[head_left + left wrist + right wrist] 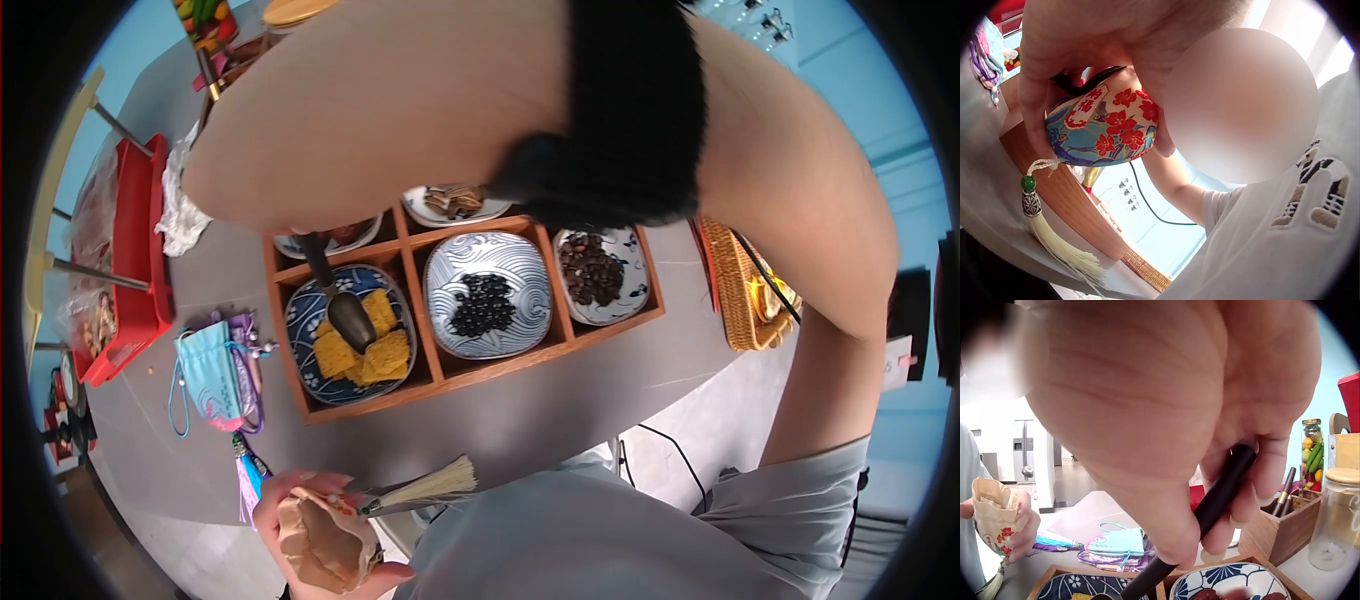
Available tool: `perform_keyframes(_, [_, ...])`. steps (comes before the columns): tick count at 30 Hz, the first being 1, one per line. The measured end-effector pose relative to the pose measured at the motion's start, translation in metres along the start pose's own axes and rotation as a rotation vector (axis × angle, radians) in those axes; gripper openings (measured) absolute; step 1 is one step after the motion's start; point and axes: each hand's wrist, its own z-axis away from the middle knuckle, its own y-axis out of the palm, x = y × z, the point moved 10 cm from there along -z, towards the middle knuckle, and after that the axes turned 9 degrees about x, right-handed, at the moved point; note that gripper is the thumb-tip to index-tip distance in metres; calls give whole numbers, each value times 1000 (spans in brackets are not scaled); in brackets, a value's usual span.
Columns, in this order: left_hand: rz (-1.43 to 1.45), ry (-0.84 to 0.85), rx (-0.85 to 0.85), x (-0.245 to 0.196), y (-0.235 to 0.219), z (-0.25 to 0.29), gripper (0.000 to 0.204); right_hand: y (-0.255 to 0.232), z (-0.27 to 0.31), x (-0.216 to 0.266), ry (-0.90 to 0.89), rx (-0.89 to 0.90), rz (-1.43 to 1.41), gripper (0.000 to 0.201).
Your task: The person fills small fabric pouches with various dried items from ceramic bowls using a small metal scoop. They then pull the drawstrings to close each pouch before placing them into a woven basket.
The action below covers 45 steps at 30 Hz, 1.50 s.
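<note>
My left hand (pixel 275 520) holds an open cream drawstring pouch (pixel 330 545) close to my body. In the left wrist view the same pouch (pixel 1107 125) shows red flowers, a blue base and a pale tassel (pixel 1063 244) with a green bead. My right hand (pixel 1210 425) grips the black handle (pixel 1229 484) of a small scoop. Its metal bowl (pixel 350 318) points down onto yellow crumbly pieces (pixel 385 355) in a dark blue patterned dish (pixel 305 300). That dish sits in the front left compartment of a divided wooden box (pixel 500 370).
Beside the yellow pieces stand dishes of black beans (pixel 483 305) and dark brown bits (pixel 592 268). Blue and purple pouches (pixel 215 370) lie left of the box. Farther left is a red tray (pixel 140 260); a wicker basket (pixel 735 290) is at right. A glass jar (pixel 1335 525) stands behind.
</note>
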Motion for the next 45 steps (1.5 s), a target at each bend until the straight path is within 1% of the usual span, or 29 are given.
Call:
perform_keyframes(3, [65,-8,-30,-1,1,-2,77,3,-5,-4,12,64,-16,17])
perform_keyframes(4, [74,-41,-30,1,2,-2,74,4,-8,-6,16,86,-23,17])
perform_keyframes(7, [45,-54,-15,-1,3,-5,73,7,-12,-8,28,156,-39,18])
perform_keyframes(10, [62,-23,-26,-11,6,-9,60,11,-15,-11,53,255,-49,19])
perform_keyframes(11, [41,-25,-2,-1,6,-1,82,14,-12,-16,72,298,-47,20])
perform_keyframes(12, [11,-33,16,18,4,14,108,15,-11,-16,70,335,-45,20])
perform_keyframes(13, [-25,-48,28,25,3,19,136,15,-7,-19,76,376,-45,20])
perform_keyframes(14, [-15,-55,-21,29,1,28,134,15,0,-19,70,414,-31,21])
perform_keyframes(15, [135,-128,-55,33,3,29,133,13,10,-19,58,445,-18,21])
perform_keyframes(16, [120,-99,-45,30,4,26,132,10,20,-17,25,472,34,20])
perform_keyframes(18, [84,-66,-7,24,5,21,129,22,27,-13,-74,497,344,20])
perform_keyframes(20, [39,-56,48,19,8,17,126,15,30,-13,-133,385,137,18])
perform_keyframes(21, [63,-55,28,19,8,17,125,12,32,-14,-171,333,38,18])
perform_keyframes(23, [114,-51,-12,21,8,18,123,22,32,-23,-60,313,-93,17])
perform_keyframes(25, [115,-52,-18,23,9,19,123,37,31,-31,53,295,-224,16])
perform_keyframes(26, [116,-51,-19,24,9,19,123,42,31,-35,111,285,-289,16])
perform_keyframes(27, [103,-38,19,21,11,17,123,44,31,-39,169,276,-354,16])
perform_keyframes(29, [77,-13,93,13,14,11,124,50,27,-35,203,423,-281,17])
perform_keyframes(30, [56,-9,96,12,14,9,124,54,26,-34,220,496,-244,18])
perform_keyframes(32, [16,0,102,9,15,8,125,55,27,-32,182,466,-306,19])
perform_keyframes(33, [43,-5,110,9,15,7,123,56,27,-31,163,450,-336,20])
perform_keyframes(36, [91,-14,129,10,16,7,121,66,30,-34,206,535,-334,21])
perform_keyframes(39, [74,5,135,9,14,6,121,62,38,-40,232,368,-395,20])
perform_keyframes(42, [64,31,140,5,15,2,121,53,47,-41,293,274,-414,19])
perform_keyframes(45, [59,21,155,4,17,0,120,42,54,-35,299,210,-259,16])
